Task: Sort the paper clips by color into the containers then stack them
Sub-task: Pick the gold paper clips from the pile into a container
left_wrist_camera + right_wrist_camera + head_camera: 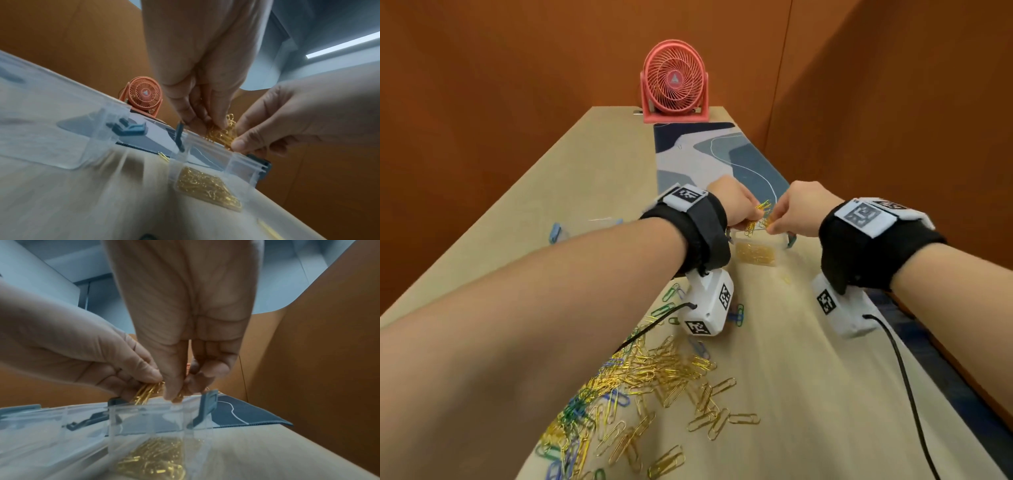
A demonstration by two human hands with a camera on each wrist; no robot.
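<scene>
Pinching a tangled bunch of gold clips (758, 219) just above the clear container (756, 251), the left hand (734, 205) and right hand (799, 214) are both gripping it; loosening the fingers slowly over the opening should be keeping strays off the table (808, 359).

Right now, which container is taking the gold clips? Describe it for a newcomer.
Start at the pink fan and follow the patterned mat to its near end. Under both hands sits a clear container; unlike the box on its left, it holds only gold paper clips.

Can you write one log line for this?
left hand: pinches gold paper clips | right hand: pinches same | below: clear plastic container
</scene>
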